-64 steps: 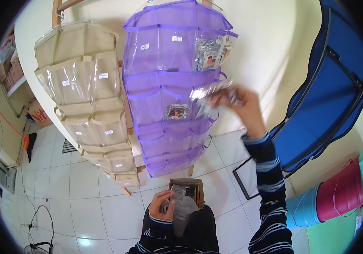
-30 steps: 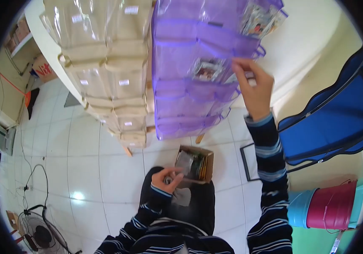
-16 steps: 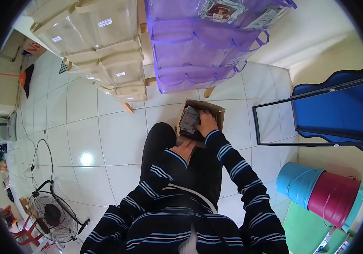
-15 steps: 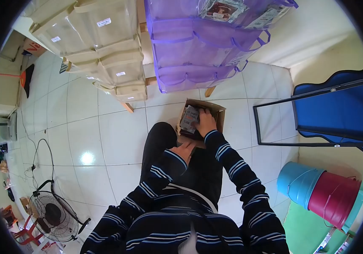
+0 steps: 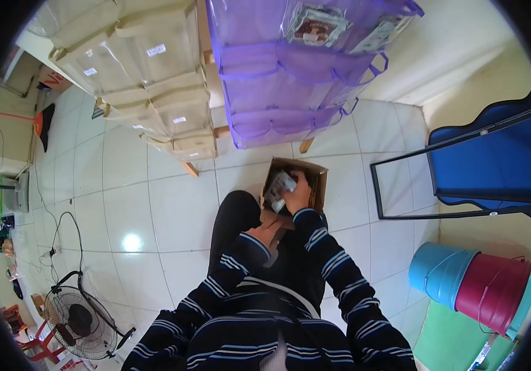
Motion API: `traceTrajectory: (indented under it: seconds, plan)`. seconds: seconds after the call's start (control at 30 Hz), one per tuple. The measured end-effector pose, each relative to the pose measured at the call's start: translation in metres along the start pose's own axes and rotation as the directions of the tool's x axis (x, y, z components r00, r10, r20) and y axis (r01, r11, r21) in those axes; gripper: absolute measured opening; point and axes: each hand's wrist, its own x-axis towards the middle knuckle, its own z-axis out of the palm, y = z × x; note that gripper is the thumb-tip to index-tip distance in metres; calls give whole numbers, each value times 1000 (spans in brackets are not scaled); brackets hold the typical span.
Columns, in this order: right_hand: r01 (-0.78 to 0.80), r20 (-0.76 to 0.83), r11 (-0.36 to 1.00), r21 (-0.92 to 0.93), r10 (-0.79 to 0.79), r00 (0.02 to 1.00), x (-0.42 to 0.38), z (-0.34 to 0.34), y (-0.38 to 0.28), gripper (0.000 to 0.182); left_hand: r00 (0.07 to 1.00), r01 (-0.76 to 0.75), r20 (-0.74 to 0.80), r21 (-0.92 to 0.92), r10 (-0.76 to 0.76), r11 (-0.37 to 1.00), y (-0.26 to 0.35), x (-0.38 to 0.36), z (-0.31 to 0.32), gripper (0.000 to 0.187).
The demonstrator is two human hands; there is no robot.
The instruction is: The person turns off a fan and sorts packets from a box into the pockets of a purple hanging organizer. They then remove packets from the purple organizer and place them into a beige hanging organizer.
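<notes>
A small brown cardboard box [image 5: 315, 176] stands on the white tiled floor in front of my knees, with several shiny packets inside. My right hand [image 5: 297, 193] reaches into it, fingers closed on a silvery packet [image 5: 280, 185]. My left hand [image 5: 268, 234] rests on my dark trousers just below the box, beside a grey piece lying on my lap; whether it grips anything is unclear. Above hangs a purple pocket organizer [image 5: 290, 74], its upper pockets holding packets [image 5: 310, 25].
A beige pocket organizer [image 5: 154, 80] hangs to the left on a wooden frame. A blue panel with a black frame [image 5: 494, 161] leans at the right. Blue and red buckets [image 5: 476, 287] stand at the lower right. A floor fan [image 5: 83, 321] and cables lie lower left.
My right hand came down from the purple organizer's pocket into the cardboard box and closed on a packet. My view tilted down toward the floor. My left hand settled on my lap.
</notes>
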Motion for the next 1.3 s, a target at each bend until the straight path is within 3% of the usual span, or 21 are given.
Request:
traceTrajectory:
  seconds: [0.07, 0.1, 0.13, 0.17, 0.2, 0.27, 0.33, 0.4, 0.47, 0.53, 0.57, 0.63, 0.7, 0.73, 0.8, 0.87, 1.03, 1.13, 1.2, 1.23, 1.3]
  plan:
    - [42, 3, 997, 67, -43, 999, -2, -9, 2, 41, 995, -8, -103, -108, -3, 994, -4, 2, 4, 47]
    - [142, 30, 990, 5, -142, 989, -4, -22, -5, 34, 993, -20, -116, -97, 8, 995, -4, 1, 2, 47]
    - [240, 62, 969, -56, -236, 970, -3, -35, -11, 27, 970, -65, -242, -183, 19, 981, -5, 1, -2, 49]
    - [251, 47, 966, -57, -249, 967, -2, -48, -20, 27, 931, -123, -364, -263, 20, 957, -6, 3, -5, 52]
    - [175, 48, 985, 7, -175, 983, -3, -63, -29, 26, 928, -135, -371, -254, 32, 958, -4, 4, -12, 52]
    - [103, 38, 992, 72, -106, 994, -6, -95, -57, 24, 780, -192, -620, -368, -86, 910, 2, 5, -28, 59]
    - [-77, 241, 922, 380, -18, 970, -11, -131, -93, 21, 793, -221, -602, -430, -96, 876, 3, 11, -40, 61]
    - [-68, 261, 889, 452, -58, 964, -15, -151, -119, 19, 926, -377, -330, -848, 184, 374, 3, 23, -54, 58]
    - [-54, 277, 851, 522, -110, 955, -13, -155, -122, 17, 935, -327, -233, -859, 269, 393, 8, 23, -66, 47]
    - [174, 60, 833, 525, -239, 969, -7, -147, -112, 17, 960, -254, -183, -890, 214, 378, 14, 23, -62, 37]
    - [183, 56, 829, 528, -249, 967, -7, -149, -116, 17, 953, -299, -263, -902, 153, 311, 21, 22, -59, 33]
    - [329, -114, 848, 416, -310, 944, -4, -158, -129, 16, 951, -309, -294, -884, 97, 349, 19, 19, -57, 32]
    - [314, -224, 870, 381, -243, 944, 10, -176, -149, 16, 923, -369, -384, -864, 26, 343, 21, 14, -54, 28]
    - [363, -291, 780, 510, -241, 926, 26, -184, -164, 17, 916, -381, -400, -857, 16, 346, 19, 10, -54, 28]
    - [555, -420, 700, 449, -383, 823, 53, -201, -222, 21, 923, -301, -367, -875, -114, 378, 16, 1, -54, 27]
    - [666, -412, 481, 570, -534, 738, 91, -200, -277, 19, 907, -336, -397, -884, -141, 325, 16, -6, -54, 26]
    - [796, -442, 331, 506, -694, 569, 165, -173, -350, 19, 863, -373, -459, -861, -212, 346, 10, -21, -57, 22]
    - [805, -350, 413, 426, -745, 568, 194, -165, -356, 20, 850, -374, -479, -841, -219, 390, 6, -24, -58, 23]
    - [775, -112, 522, 356, -800, 590, 203, -165, -356, 24, 867, -351, -434, -881, -244, 318, 5, -25, -57, 25]
    - [773, -113, 525, 356, -797, 593, 207, -163, -356, 24, 869, -347, -430, -882, -244, 318, 1, -25, -56, 25]
    - [769, -4, 616, 168, -780, 626, 211, -163, -355, 28, 884, -341, -419, -882, -209, 325, -6, -20, -53, 29]
